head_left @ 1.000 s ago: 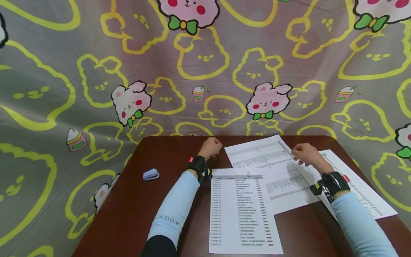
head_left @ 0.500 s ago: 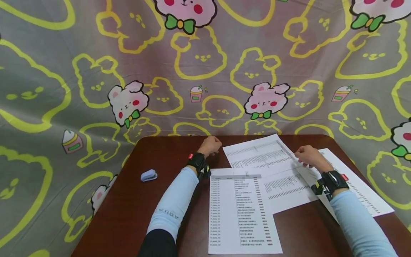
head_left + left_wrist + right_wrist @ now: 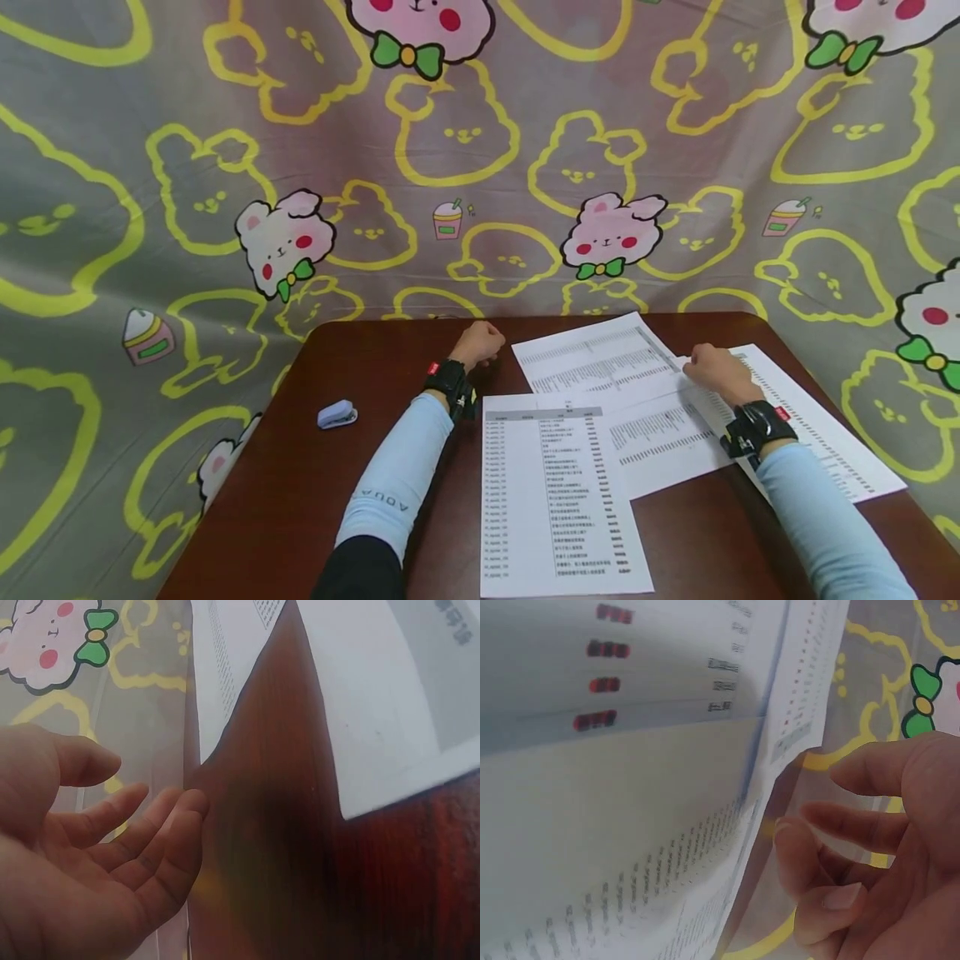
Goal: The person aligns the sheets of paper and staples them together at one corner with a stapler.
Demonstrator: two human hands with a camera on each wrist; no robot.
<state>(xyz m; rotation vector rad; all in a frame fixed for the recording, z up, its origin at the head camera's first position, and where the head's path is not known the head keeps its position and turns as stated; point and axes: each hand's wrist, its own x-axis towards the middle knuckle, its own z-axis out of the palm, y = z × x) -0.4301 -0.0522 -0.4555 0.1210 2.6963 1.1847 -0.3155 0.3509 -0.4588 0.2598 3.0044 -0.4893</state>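
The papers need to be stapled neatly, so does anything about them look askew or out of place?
Yes: three printed sheets overlap at different angles, and the stapler sits apart near the table's left edge.

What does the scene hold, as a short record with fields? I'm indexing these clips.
left hand: loosely curled, holds nothing, on the table near the far edge
right hand: fingers curled at the edge of the middle sheet; grip unclear
near sheet: flat, overlaps the middle sheet
right sheet: under the right forearm
stapler: alone, left of the left arm
backdrop: bunny-print cloth
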